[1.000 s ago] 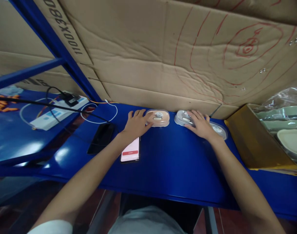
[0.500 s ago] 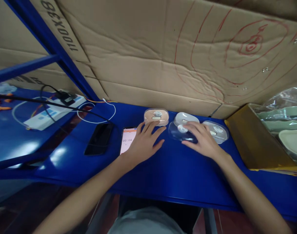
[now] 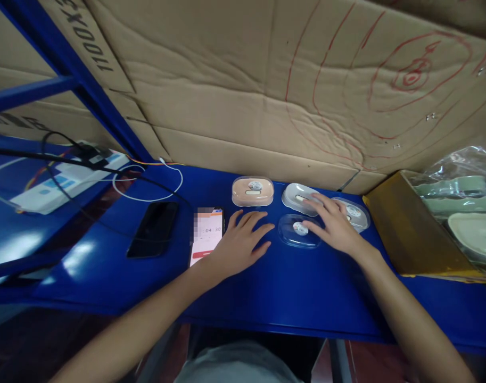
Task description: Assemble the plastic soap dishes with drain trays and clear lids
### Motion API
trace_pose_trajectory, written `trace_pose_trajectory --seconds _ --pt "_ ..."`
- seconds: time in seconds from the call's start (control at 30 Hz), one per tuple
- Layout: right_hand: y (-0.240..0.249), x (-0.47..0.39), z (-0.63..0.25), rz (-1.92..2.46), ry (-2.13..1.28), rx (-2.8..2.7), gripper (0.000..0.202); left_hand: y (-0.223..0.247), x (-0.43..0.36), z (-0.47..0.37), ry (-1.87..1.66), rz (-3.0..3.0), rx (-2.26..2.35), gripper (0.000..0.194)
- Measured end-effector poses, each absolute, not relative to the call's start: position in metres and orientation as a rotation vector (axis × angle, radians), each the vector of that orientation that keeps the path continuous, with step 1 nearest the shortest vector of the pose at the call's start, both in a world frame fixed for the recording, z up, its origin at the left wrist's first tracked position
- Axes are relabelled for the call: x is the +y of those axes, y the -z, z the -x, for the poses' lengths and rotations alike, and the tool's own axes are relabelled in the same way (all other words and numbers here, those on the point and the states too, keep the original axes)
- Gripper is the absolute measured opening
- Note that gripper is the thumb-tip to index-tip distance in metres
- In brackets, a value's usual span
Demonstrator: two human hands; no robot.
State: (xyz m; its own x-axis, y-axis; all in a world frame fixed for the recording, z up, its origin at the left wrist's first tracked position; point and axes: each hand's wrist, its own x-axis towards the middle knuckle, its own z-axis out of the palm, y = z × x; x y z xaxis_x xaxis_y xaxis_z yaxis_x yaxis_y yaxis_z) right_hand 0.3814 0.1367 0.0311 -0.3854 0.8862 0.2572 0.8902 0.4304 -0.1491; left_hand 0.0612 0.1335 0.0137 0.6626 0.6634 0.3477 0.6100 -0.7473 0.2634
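Fingers spread, my left hand (image 3: 243, 242) rests over the blue table beside a lit phone (image 3: 206, 234), holding nothing. Behind it sits a peach dish with a clear lid (image 3: 253, 192). My right hand (image 3: 334, 223) is open too, its fingertips over or against a white dish (image 3: 299, 198); contact cannot be made out. In front of that dish lies a loose clear lid (image 3: 296, 234) with a round sticker, near my right thumb. Partly behind my right hand is a whitish dish with a clear lid (image 3: 357, 214).
A dark phone (image 3: 153, 229) and a white power strip (image 3: 67, 183) with cables lie at the left. On the right stands a cardboard box (image 3: 402, 234) holding green and cream dishes in plastic. A cardboard sheet (image 3: 211, 90) backs the blue table (image 3: 290, 292).
The clear lid now lies in front of the white dish, apart from it. My right hand has shifted slightly right and off the lid. My left hand stays open.
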Motion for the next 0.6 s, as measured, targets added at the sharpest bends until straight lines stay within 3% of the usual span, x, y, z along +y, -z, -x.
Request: trace_pose_trajectory --seconds 0.23,0.6 --pt "-0.028 0.198 -0.391 1.677 -0.099 -2.461 0.054 -0.009 0.126 -0.061 -0.615 -2.691 1.007 0.034" --pt "-0.015 0.201 -0.4 1.578 -0.105 -2.428 0.046 -0.007 0.125 -0.063 -0.591 -2.676 0.949 0.029"
